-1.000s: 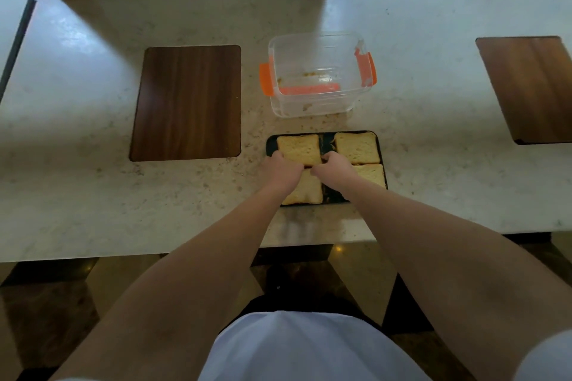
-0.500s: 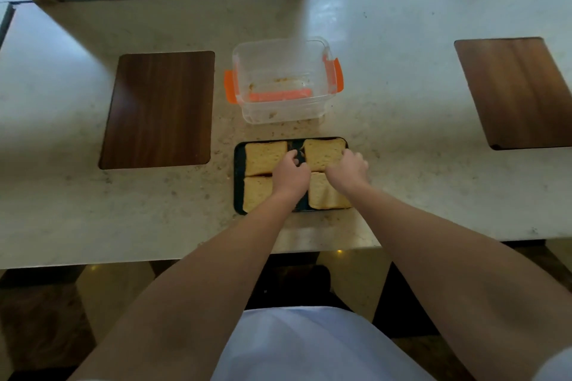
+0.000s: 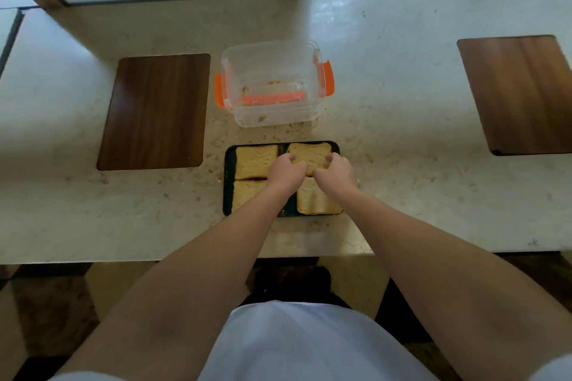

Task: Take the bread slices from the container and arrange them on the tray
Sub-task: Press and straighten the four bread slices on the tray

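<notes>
Both hands, left hand and right hand, pinch the far-right tan square bread slice on the black rectangular tray. Light, soft, crumbly: grip edges gently.

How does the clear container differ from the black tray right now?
The container is clear, deep, with orange clips; the tray is black and shallow. The container holds only crumbs; the tray carries four bread slices. Both hands rest over the tray, none at the container. Both stand on the counter.

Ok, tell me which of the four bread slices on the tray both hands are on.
The far right slice: the left hand and right hand curl over its near corners. The far left slice lies untouched, and both near slices sit under the wrists.
</notes>
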Tool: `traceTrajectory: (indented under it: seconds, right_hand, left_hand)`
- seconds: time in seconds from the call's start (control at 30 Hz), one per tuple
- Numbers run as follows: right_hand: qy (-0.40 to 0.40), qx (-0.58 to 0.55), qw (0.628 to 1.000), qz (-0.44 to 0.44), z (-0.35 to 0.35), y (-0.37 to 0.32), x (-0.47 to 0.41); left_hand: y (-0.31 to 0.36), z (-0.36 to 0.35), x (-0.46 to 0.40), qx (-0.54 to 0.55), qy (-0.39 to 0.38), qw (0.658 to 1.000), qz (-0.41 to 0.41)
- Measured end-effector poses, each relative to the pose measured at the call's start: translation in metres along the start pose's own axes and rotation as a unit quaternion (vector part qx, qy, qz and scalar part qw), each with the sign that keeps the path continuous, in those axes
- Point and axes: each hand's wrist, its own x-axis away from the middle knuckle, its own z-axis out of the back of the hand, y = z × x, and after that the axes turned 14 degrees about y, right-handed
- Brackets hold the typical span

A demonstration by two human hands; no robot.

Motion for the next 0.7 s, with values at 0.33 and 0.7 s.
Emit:
traceTrajectory:
  seconds: [0.33,0.7]
  right_hand:
    - [0.013,-0.080,0.997,0.000,0.018,0.062,0.027]
    - [-0.019,-0.009,0.999,0.026,0.016,0.049,0.040]
  left_hand:
    - [-0.013,-0.010,0.041,0.035,0.007,0.997,0.067]
    - [-0.028,-0.017,0.051,0.020,0.006,0.996,0.091]
